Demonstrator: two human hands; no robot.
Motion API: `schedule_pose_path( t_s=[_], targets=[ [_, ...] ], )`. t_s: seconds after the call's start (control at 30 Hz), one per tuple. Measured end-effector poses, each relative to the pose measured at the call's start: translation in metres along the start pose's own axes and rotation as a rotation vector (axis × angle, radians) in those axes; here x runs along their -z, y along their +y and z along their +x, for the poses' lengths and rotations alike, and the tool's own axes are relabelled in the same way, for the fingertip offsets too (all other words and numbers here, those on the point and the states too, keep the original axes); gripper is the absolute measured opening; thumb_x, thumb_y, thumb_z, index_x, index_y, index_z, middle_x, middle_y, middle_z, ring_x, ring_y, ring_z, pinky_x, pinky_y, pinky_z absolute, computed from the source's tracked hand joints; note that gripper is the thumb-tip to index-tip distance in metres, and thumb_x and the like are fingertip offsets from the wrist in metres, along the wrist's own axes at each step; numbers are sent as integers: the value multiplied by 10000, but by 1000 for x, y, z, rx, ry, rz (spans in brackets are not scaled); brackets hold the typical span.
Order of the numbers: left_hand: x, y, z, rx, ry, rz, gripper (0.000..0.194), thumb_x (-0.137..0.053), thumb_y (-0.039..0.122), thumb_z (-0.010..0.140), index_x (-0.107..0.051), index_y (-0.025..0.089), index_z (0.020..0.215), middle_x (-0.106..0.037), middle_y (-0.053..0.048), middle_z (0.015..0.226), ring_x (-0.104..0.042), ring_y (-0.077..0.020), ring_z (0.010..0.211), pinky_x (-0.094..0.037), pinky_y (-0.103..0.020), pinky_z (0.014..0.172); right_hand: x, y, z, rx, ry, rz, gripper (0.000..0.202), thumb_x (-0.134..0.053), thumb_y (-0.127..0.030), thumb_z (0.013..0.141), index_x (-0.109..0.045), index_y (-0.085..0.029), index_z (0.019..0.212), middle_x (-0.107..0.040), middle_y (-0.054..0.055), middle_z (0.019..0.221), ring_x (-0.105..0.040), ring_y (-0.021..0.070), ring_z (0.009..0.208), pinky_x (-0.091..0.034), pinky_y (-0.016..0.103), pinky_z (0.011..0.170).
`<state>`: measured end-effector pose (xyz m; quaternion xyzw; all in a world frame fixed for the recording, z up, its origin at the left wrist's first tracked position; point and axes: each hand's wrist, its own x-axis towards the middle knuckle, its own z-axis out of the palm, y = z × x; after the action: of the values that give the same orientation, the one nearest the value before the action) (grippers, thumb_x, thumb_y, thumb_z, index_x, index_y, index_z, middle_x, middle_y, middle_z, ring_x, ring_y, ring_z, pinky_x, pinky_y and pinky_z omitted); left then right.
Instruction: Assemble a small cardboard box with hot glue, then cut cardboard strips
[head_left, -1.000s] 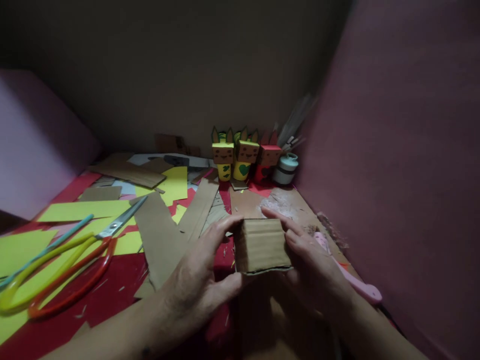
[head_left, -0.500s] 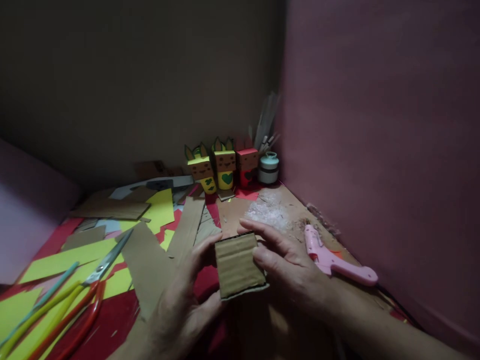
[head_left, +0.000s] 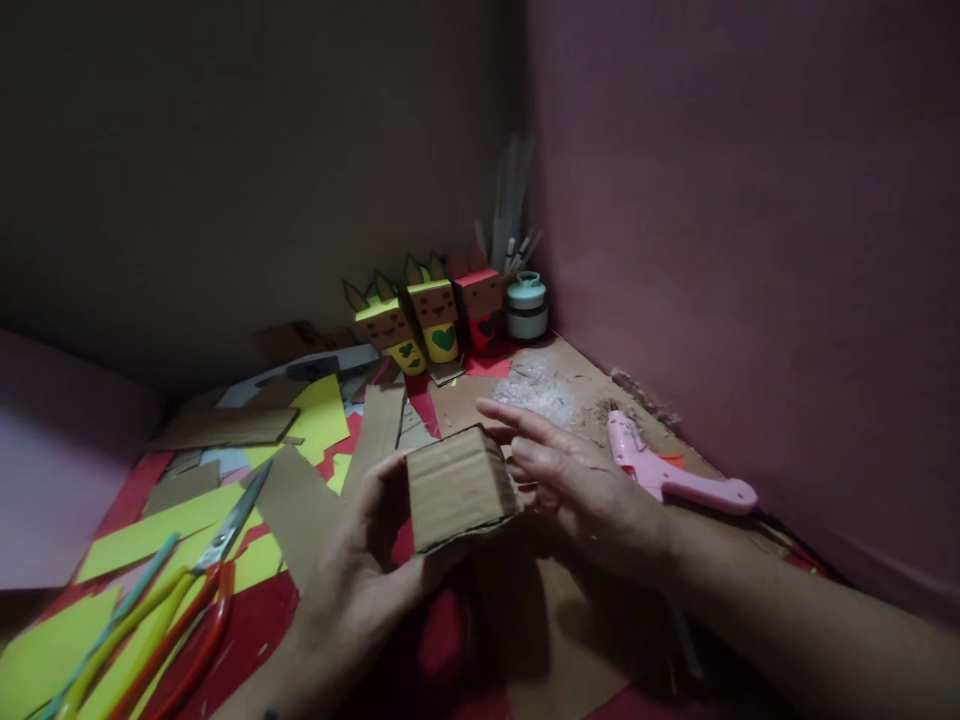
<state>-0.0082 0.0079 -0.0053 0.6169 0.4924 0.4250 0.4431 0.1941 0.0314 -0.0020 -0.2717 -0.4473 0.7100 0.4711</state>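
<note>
While my left hand (head_left: 352, 575) reaches in from the lower left, its fingers wrap the far left side of a small cardboard box (head_left: 457, 490) and its thumb lies along the near lower edge. Those fingers are parted by the box's own width and have hold of it.

My right hand (head_left: 600, 500) comes in from the lower right, forearm low and slanting, index finger stretched past the box's far right corner, the others more bent beside its right side. They are loosely spread and grip nothing I can see (whether a fingertip brushes the cardboard, I cannot tell). The box is between my two hands, above the bench (head_left: 585, 390), slightly tilted, a ridged face turned up to me; I cannot see into it.

At the back, side by side, stand a leaning yellow cup (head_left: 409, 357) with green shapes, another yellow cup (head_left: 442, 342) with a green heart, and a red cup (head_left: 480, 332) with a dark heart, each topped by a boxy, pointed-eared head. What is in them I cannot make out. Just right of the red one is a pale blue-green jar (head_left: 527, 305) with a dark band, its contents hidden. Pale sticks (head_left: 511, 200) rise behind it. Scissors (head_left: 217, 552) lie over yellow paper (head_left: 127, 545) to my left; a pink glue gun (head_left: 667, 480) lies near my right wrist.
</note>
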Motion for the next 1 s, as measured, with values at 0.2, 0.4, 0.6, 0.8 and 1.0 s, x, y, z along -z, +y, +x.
schedule_pose_path(
  t_s=[0.2, 0.4, 0.6, 0.8, 1.0],
  targets=[
    [7, 15, 9, 147, 74, 72, 619, -754, 396, 727, -474, 252, 1261, -676, -73, 1208, -665, -289, 1057, -597, -285, 725, 2, -5, 2, -14, 78, 125, 519, -640, -510, 832, -579, -264, 1285, -565, 78, 1225, -579, 126, 793, -488, 260, 668],
    [12, 14, 11, 193, 22, 69, 621, -717, 289, 734, -458, 256, 1298, -690, -47, 1202, -676, -258, 1037, -589, -257, 755, 2, -6, 0, -54, 5, 86, 569, -756, -376, 755, -578, -269, 1284, -572, 75, 1245, -608, 126, 753, -545, 335, 722],
    [12, 13, 12, 241, 59, 59, 682, -646, 207, 657, -471, 227, 1316, -735, -36, 1032, -706, -251, 898, -596, -281, 697, 3, -2, 4, -126, -15, 163, 425, -718, -229, 762, -643, -211, 1180, -691, 18, 843, -637, 106, 610, -533, 283, 638],
    [11, 18, 12, 206, 64, 154, 665, -679, 200, 607, -521, 251, 1251, -730, -15, 962, -689, -228, 803, -572, -256, 631, 2, 5, 10, -106, 18, 242, 228, -773, -201, 693, -723, -146, 908, -701, 14, 683, -655, 112, 592, -508, 255, 623],
    [13, 18, 9, 149, 49, 127, 616, -747, 244, 606, -559, 274, 1192, -699, -28, 1121, -677, -255, 940, -577, -287, 758, -1, 2, 8, -168, 46, 315, 193, -781, -148, 618, -736, -145, 806, -694, 6, 642, -643, 129, 583, -518, 305, 649]
  ],
)
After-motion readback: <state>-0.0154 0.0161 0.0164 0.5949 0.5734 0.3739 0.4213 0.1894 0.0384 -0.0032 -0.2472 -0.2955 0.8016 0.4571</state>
